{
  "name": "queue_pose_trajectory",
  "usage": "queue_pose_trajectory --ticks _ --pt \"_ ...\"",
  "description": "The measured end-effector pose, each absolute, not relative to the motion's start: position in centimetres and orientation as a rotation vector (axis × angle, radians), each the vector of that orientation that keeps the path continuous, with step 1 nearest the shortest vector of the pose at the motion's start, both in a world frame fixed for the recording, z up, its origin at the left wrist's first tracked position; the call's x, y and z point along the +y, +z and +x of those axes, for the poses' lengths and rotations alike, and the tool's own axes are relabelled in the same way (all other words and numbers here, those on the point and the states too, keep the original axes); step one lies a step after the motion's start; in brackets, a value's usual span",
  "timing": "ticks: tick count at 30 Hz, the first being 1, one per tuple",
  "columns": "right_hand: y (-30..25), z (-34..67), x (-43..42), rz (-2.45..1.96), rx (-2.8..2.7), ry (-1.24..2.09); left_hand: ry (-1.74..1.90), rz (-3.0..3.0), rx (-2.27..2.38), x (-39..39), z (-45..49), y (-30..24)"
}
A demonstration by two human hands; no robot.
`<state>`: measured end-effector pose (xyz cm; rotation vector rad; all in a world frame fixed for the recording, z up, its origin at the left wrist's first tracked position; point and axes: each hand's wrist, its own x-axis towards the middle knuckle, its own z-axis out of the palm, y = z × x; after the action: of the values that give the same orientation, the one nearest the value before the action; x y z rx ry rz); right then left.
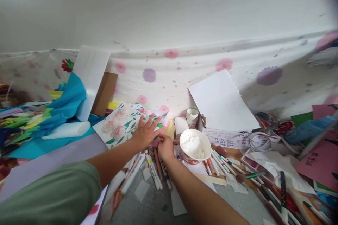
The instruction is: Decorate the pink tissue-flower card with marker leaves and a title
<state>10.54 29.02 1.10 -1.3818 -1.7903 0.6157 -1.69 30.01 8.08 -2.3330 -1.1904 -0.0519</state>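
Note:
My left hand [146,133] lies with fingers spread on a sheet of paper [118,123] painted with pink flowers and green leaves. Just right of it, my right hand [166,148] is closed low at the edge of a small pile of coloured papers [171,129]; what its fingers grip is hidden. Below the hands, several marker pens [154,172] lie on the grey table. A paper tub [194,146] holding crumpled white scraps stands right beside my right wrist.
Stacked paper cups [192,116] stand behind the tub, near a leaning white board [224,102]. More pens [224,163] and a coiled white cable [261,142] lie to the right. Blue crepe paper [69,98] and a white panel [91,81] stand left, before a flowered curtain [182,77].

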Motion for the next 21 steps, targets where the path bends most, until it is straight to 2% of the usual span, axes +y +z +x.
queue_pose_trajectory --ticks 10,21 --pt "0.7 13.6 26.8 -1.538 -2.207 0.221 0.106 -2.390 -0.960 31.5 1.4 6.4" --pt "0.5 14.4 27.2 -1.577 -2.272 0.158 0.279 -2.424 -1.172 33.6 2.1 8.0"
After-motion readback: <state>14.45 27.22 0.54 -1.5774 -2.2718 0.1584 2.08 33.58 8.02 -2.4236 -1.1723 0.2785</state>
